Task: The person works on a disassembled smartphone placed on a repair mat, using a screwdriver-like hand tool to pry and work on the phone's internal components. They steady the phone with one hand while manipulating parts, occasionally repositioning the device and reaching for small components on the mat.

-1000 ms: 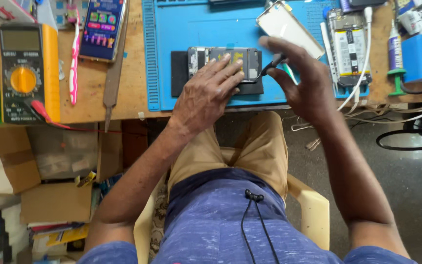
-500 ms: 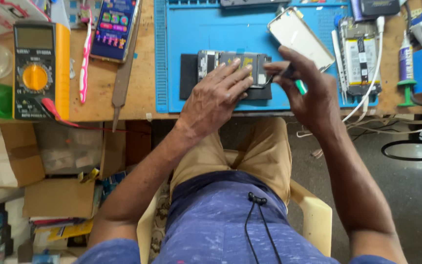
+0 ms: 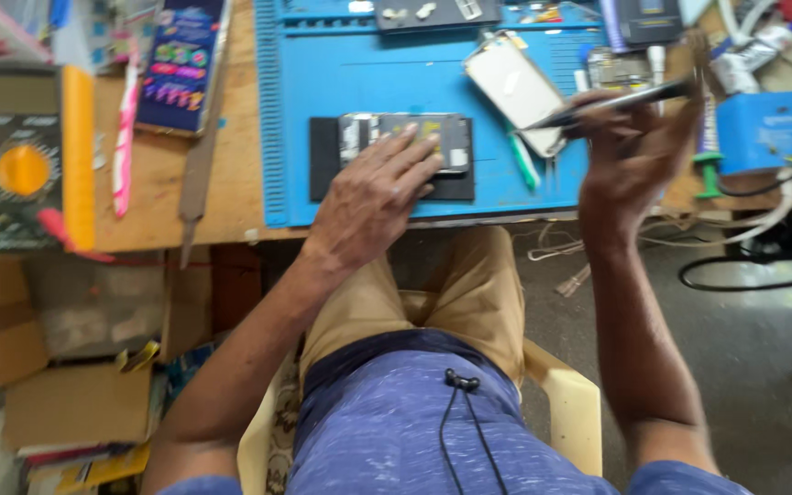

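Note:
My left hand (image 3: 373,197) lies flat on an opened phone (image 3: 451,137), fingers spread over its exposed boards, pinning it on a black pad (image 3: 324,170) on the blue work mat (image 3: 368,73). My right hand (image 3: 630,156) is raised to the right of the phone and grips a thin dark metal tool (image 3: 616,101), which points left and slightly down. The tool tip hovers near a detached white phone back cover (image 3: 517,87) lying tilted on the mat. A green-handled tool (image 3: 524,160) rests on the mat below the cover.
On the wooden bench, a yellow multimeter (image 3: 34,156) lies far left, with a pink tool (image 3: 124,137), a flat file (image 3: 199,170) and a dark packet (image 3: 181,64) beside it. A blue box (image 3: 767,128), tubes and cables crowd the right. Cardboard boxes (image 3: 75,403) stand on the floor at left.
My right hand has lifted off the phone and swung to the right with the tool. My left hand stays pressed on the phone. The view has moved closer.

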{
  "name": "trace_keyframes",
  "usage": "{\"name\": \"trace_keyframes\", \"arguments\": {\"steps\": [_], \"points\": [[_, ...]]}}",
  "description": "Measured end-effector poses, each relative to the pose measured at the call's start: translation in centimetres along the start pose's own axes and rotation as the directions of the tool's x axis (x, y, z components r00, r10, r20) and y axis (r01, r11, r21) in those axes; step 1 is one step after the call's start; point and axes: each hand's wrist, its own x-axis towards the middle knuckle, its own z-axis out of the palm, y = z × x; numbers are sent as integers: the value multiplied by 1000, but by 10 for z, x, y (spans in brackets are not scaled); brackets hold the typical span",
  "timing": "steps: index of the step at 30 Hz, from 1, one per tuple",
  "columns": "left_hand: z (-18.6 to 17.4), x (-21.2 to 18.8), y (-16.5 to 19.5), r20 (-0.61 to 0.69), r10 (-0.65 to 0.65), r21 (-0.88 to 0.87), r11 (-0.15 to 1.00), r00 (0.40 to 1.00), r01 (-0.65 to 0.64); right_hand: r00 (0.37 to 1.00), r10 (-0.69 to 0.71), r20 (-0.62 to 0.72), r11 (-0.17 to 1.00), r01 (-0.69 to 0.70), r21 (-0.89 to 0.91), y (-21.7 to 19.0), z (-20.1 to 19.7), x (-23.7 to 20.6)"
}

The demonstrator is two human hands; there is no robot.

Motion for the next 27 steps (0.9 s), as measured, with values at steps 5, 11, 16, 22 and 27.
{"name": "trace_keyframes", "arguments": {"steps": [5,11,16,22,27], "points": [[-5,0,6,-5,-15,-4,1000,1000,15,940,278,-200,938,-220,269,30,-13,-6],[-5,0,7,-83,-56,16,998,995,58,959,141,-245,986,-115,118,52,-9,-19],[-1,0,6,-86,-75,28,997,994,78,961,172,-218,983,-154,99,51,-11,-21],[2,-1,6,-71,-82,33,996,994,84,960,187,-207,978,-161,136,43,-8,-19],[2,-1,5,-42,-80,48,995,996,82,945,231,-233,958,-179,223,34,-5,-15]]}}
